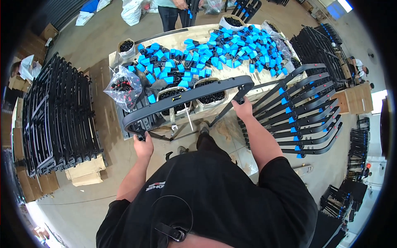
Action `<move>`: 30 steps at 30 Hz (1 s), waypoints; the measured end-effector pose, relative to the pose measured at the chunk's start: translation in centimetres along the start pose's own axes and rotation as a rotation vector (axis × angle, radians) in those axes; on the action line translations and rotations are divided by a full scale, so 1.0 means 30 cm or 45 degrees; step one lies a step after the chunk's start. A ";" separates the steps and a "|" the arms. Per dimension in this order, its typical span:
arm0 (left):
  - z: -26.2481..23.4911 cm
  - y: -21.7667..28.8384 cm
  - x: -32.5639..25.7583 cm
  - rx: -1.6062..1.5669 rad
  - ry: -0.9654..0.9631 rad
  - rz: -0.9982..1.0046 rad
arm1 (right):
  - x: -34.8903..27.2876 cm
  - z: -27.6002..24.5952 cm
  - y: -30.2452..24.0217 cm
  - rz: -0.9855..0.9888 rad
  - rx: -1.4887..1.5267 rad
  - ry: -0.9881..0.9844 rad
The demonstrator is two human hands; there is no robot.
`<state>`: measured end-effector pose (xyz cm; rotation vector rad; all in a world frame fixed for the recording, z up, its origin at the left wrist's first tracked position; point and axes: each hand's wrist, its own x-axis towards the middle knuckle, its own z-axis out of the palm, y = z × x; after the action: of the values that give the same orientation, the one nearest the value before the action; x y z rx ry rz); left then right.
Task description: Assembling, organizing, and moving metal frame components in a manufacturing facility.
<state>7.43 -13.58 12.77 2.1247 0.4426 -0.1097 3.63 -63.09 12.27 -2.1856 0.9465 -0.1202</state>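
A long black metal frame (211,88) with rounded corners spans the space before me, over the near edge of the table. My left hand (143,144) is closed round its lower left end, and my right hand (243,109) grips it below the right corner. Just behind the frame's bar stand open bags of small black parts (212,99), partly hidden by it. An open-end wrench (174,128) and a thin white strip (189,118) hang at the table's near edge. Many blue and black plastic pieces (237,51) lie heaped across the tabletop (167,40).
Close on my right, several black frames with blue pieces (306,111) stand in a row. A tall stack of black frames (62,118) is at left. A clear plastic bag (123,86) lies on the table's left end. Across the table a person (169,14) holds a black part.
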 end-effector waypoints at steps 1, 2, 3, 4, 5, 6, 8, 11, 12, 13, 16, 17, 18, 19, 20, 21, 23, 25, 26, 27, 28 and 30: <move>-0.006 0.026 -0.003 -0.008 -0.026 0.019 | 0.005 -0.003 0.006 0.018 0.052 -0.004; -0.007 -0.005 0.011 -0.003 -0.012 0.022 | 0.013 -0.007 0.006 -0.032 0.016 -0.037; -0.009 -0.068 0.033 0.063 -0.037 0.024 | 0.021 -0.024 0.011 -0.039 0.027 -0.043; -0.005 -0.104 0.049 0.130 -0.064 0.022 | 0.029 -0.053 0.007 -0.121 -0.210 -0.147; -0.020 -0.067 0.050 0.143 -0.062 0.023 | 0.018 -0.089 -0.018 -0.190 -0.446 -0.249; -0.081 0.006 0.022 0.178 -0.303 -0.272 | 0.004 -0.164 -0.152 0.215 -0.390 -0.680; -0.118 0.115 0.017 0.213 -0.554 -0.541 | -0.008 -0.188 -0.202 0.237 -0.402 -0.664; -0.113 0.160 0.019 0.308 -0.589 -0.557 | 0.038 -0.127 -0.033 0.145 -0.341 -0.564; -0.111 0.159 0.030 0.334 -0.606 -0.544 | 0.059 -0.097 0.031 0.014 -0.265 -0.487; -0.120 0.145 0.030 0.355 -0.610 -0.542 | 0.051 -0.083 0.038 0.006 -0.263 -0.499; -0.079 -0.025 0.025 -0.619 -0.500 -0.356 | -0.020 -0.073 0.036 0.443 1.311 -0.697; -0.083 -0.024 0.031 -0.616 -0.491 -0.351 | -0.023 -0.078 0.051 0.438 1.317 -0.705; -0.084 -0.024 0.036 -0.761 -0.578 -0.457 | -0.018 -0.089 0.067 0.432 1.503 -0.769; -0.088 -0.017 0.038 -0.907 -0.663 -0.564 | -0.022 -0.097 0.060 0.426 1.687 -0.836; -0.094 -0.008 0.044 -0.854 -0.693 -0.622 | -0.026 -0.104 0.053 0.483 1.614 -0.815; -0.111 0.000 0.056 -0.854 -0.682 -0.616 | -0.027 -0.114 0.045 0.478 1.619 -0.826; -0.155 0.064 0.059 -0.787 -0.762 -1.088 | -0.030 -0.150 0.008 0.636 1.486 -0.890; -0.170 0.138 0.050 -0.769 -0.731 -1.120 | -0.041 -0.176 -0.036 0.689 1.457 -0.853; -0.181 0.172 0.055 -0.755 -0.743 -1.178 | -0.039 -0.190 -0.044 0.818 1.325 -0.794; -0.187 0.199 0.065 -0.742 -0.756 -1.236 | -0.036 -0.207 -0.058 0.942 1.189 -0.732; -0.203 0.213 0.071 -0.754 -0.733 -1.237 | -0.061 -0.255 -0.180 0.935 0.941 -0.675; -0.230 0.225 0.063 -0.735 -0.862 -1.162 | -0.063 -0.281 -0.183 0.918 0.836 -0.710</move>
<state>10.96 -10.77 21.52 1.0909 0.8612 -1.0450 2.54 -64.34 22.38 -1.1002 1.0974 0.4401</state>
